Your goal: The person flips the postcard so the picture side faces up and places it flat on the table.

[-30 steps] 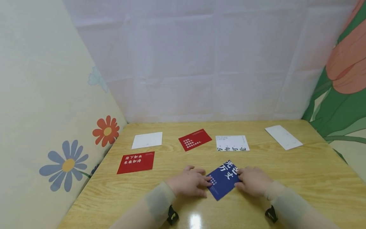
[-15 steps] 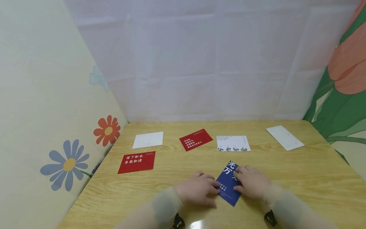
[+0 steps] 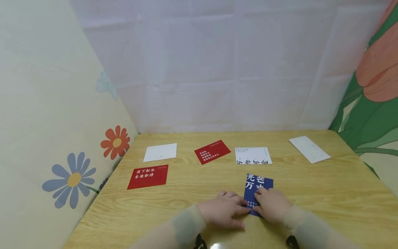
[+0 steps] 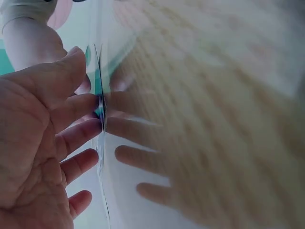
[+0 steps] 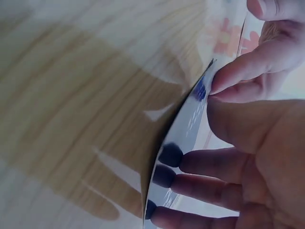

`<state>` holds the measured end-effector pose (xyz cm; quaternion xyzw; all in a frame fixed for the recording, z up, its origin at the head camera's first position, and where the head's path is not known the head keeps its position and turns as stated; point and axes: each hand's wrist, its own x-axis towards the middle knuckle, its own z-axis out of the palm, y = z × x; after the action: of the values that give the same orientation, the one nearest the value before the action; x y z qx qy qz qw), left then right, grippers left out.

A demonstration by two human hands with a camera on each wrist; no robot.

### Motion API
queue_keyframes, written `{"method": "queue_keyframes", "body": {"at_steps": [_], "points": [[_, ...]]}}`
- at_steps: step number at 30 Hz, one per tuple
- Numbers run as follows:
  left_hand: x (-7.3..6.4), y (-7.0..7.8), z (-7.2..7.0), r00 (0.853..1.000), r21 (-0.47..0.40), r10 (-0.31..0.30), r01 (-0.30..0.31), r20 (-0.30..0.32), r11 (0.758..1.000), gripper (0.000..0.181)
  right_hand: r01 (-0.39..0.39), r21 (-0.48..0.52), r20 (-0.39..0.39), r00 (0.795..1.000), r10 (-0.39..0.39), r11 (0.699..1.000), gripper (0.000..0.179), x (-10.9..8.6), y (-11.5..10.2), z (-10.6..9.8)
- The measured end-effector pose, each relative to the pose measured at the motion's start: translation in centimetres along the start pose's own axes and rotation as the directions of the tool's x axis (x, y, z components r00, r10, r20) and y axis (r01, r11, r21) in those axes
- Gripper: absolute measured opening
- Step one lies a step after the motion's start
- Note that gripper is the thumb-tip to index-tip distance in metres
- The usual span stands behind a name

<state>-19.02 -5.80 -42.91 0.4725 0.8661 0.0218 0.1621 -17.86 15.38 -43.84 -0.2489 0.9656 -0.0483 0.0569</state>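
A blue card [image 3: 250, 193] with large white characters lies on the wooden table [image 3: 174, 221], near its front middle. My left hand [image 3: 222, 210] touches the card's lower left side with its fingertips, the fingers fairly straight. From the other side my right hand [image 3: 273, 206] rests its fingertips on the card and covers its lower right part. The right wrist view shows those fingertips on the glossy face of the card [image 5: 190, 117], with fingers of the left hand [image 5: 259, 67] at its far end. Seen edge-on in the left wrist view, the card [image 4: 100, 90] is a thin strip at the fingertips.
Two red cards, one at the left [image 3: 148, 176] and one farther back [image 3: 212, 152], lie apart. A white card with dark characters [image 3: 253, 155] is beside the back one. Plain white cards lie back left [image 3: 160, 152] and back right [image 3: 309, 149]. A white cloth [image 3: 199, 69] hangs behind.
The blue card has turned clockwise from a slant to nearly upright and shifted right. My left hand has moved right with it; the right hand has slid over more of its lower right part.
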Motion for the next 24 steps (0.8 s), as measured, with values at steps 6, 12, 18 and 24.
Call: {"method": "queue_keyframes", "body": {"at_steps": [6, 12, 18, 24], "points": [[-0.9, -1.1, 0.0, 0.993, -0.037, -0.047, 0.043, -0.109, 0.998, 0.052, -0.058, 0.071, 0.009, 0.998, 0.058, 0.996, 0.055, -0.6, 1.4, -0.1], [-2.1, -3.4, 0.0, 0.965, -0.112, -0.201, 0.184, -0.169, 0.977, 0.05, -0.09, 0.098, 0.044, 0.995, 0.086, 0.991, 0.06, -1.4, 3.6, -0.2], [-4.3, -6.6, 0.3, 0.888, -0.17, -0.409, 0.378, -0.21, 0.91, 0.053, -0.111, 0.087, 0.054, 0.993, 0.106, 0.99, 0.06, -2.1, 5.8, -0.2], [-7.4, -9.7, 0.5, 0.75, -0.244, -0.627, 0.581, -0.209, 0.776, 0.062, -0.144, 0.086, 0.076, 0.988, 0.137, 0.986, 0.059, -2.7, 8.0, -0.1]]}}
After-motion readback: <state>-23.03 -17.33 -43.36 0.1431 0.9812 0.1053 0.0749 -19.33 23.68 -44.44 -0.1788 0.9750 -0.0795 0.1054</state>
